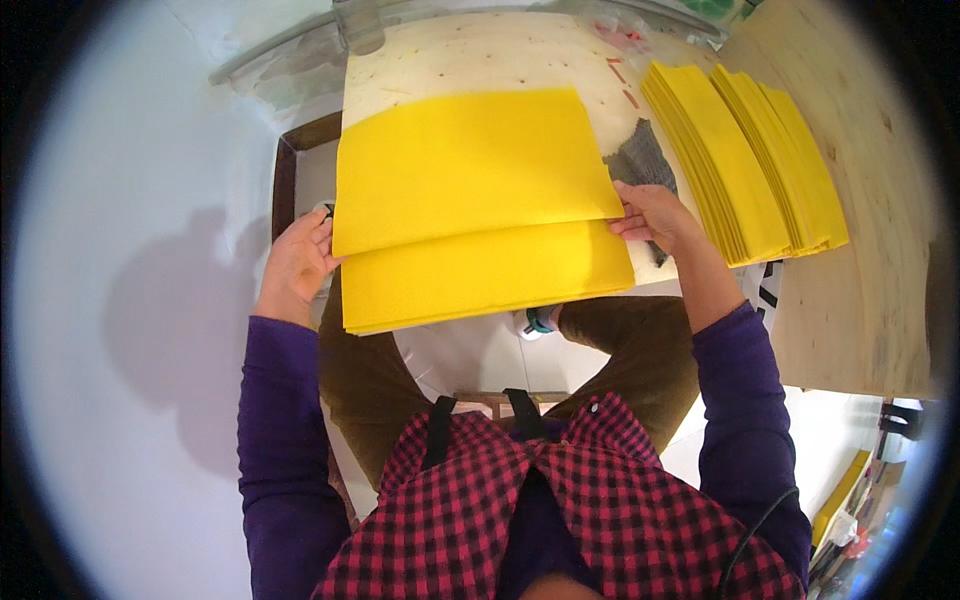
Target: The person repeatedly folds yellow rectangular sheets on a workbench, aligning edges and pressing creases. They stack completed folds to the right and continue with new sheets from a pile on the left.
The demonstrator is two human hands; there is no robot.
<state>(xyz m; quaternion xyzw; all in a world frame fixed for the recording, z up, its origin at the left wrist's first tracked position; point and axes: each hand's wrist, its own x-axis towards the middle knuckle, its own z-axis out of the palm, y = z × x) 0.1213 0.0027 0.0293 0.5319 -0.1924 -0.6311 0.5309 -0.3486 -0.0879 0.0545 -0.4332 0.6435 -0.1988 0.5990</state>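
Observation:
A yellow felt-like sheet [470,165] lies over a stack of similar yellow sheets [490,275] at the near edge of the wooden board. Its near edge sits farther back than the stack's, so a strip of the stack shows in front. At the sheet's near left corner, my left hand [300,262] is closed on the edge, its fingertips partly hidden. My right hand [655,215] pinches the near right corner between thumb and fingers. Just beyond that hand, a dark grey cloth [645,160] lies partly behind it.
Two piles of folded yellow sheets, one nearer [715,165] and one farther right [790,165], rest on the wooden tabletop [860,300]. A white wall [130,300] stands close on the left. Clear plastic [300,75] and a grey pipe cross the back.

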